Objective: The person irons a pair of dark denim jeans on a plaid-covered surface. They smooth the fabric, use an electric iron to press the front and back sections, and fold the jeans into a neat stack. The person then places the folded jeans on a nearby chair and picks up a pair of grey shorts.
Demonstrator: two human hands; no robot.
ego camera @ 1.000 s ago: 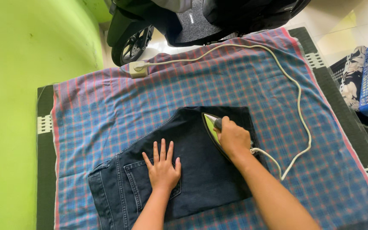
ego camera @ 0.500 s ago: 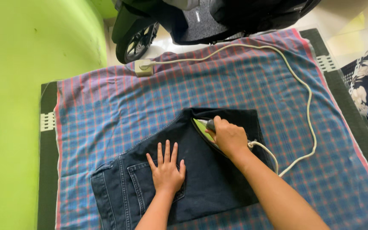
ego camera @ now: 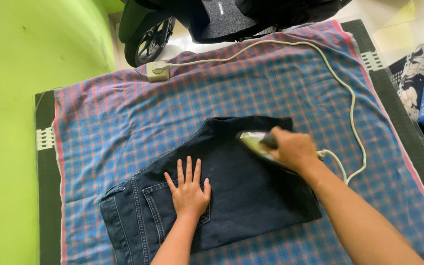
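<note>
With the left hand [ego camera: 189, 192] spread flat on the jeans [ego camera: 222, 181] over the plaid cloth [ego camera: 123, 122], the right hand [ego camera: 294, 148] grips the iron [ego camera: 255, 142], seemingly sole-down; slow, overlapping strokes clear of the fingers suit best.

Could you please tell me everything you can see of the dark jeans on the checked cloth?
The dark jeans are deep blue denim, folded and lying flat on the blue and red checked cloth. Paler stitching outlines a back pocket and the waistband at the lower left. The left hand presses flat near the pocket; the right hand holds an iron on the upper part.
</note>
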